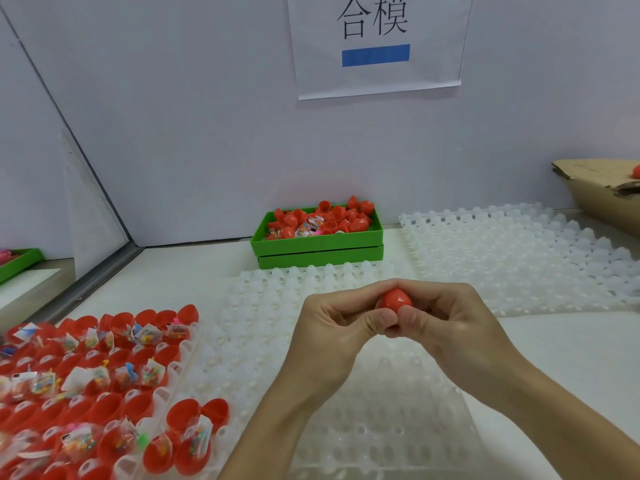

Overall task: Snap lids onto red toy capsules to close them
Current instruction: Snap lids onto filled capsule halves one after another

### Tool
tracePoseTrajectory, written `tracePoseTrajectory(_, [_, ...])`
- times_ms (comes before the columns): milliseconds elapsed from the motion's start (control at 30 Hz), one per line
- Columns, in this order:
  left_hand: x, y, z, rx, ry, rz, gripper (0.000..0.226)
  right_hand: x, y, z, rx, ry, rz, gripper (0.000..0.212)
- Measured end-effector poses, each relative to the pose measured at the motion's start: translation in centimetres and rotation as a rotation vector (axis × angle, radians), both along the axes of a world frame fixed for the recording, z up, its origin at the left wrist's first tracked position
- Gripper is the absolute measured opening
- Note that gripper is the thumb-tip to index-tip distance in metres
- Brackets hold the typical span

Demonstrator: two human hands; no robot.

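Note:
A red toy capsule [395, 299] is held between both hands above the middle of the table. My left hand [334, 323] grips it from the left and my right hand [446, 318] from the right, thumbs pressed together under it. Only its rounded top shows between the fingers. At the lower left, a white tray [180, 344] holds several open red capsule halves [138, 407], many with small bagged toys inside. A green bin [317, 242] at the back holds loose red lids and toy bags.
Translucent white egg-style trays [502, 258] cover the table's centre and right. A cardboard box [602, 195] sits at the far right. A paper sign [377, 43] hangs on the back wall. Another green tray [19, 263] lies beyond the left partition.

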State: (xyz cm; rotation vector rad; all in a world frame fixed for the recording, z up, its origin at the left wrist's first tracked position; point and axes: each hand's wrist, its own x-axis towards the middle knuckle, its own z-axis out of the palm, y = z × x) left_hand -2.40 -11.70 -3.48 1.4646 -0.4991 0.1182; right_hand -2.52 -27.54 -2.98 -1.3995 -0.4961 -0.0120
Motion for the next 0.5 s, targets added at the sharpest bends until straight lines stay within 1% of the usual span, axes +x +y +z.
tracePoseTrajectory(133, [-0.2, -0.3, -0.3, -0.026, -0.001, 0.052, 0.029, 0.1, 0.0, -0.2, 0.009, 0.037, 0.048, 0.027])
tracePoseTrajectory(267, [-0.4, -0.8, -0.5, -0.026, 0.013, 0.108, 0.025, 0.2, -0.3, -0.6, 0.008, 0.059, 0.061, 0.027])
tracePoseTrajectory(367, [-0.5, -1.1, -0.4, -0.011, 0.001, 0.136, 0.027, 0.3, -0.4, -0.7, 0.024, 0.071, 0.059, 0.027])
tracePoseTrajectory(500, [-0.5, -1.1, 0.0, -0.041, 0.005, 0.129, 0.026, 0.3, -0.2, -0.4, 0.076, 0.094, 0.05, 0.018])
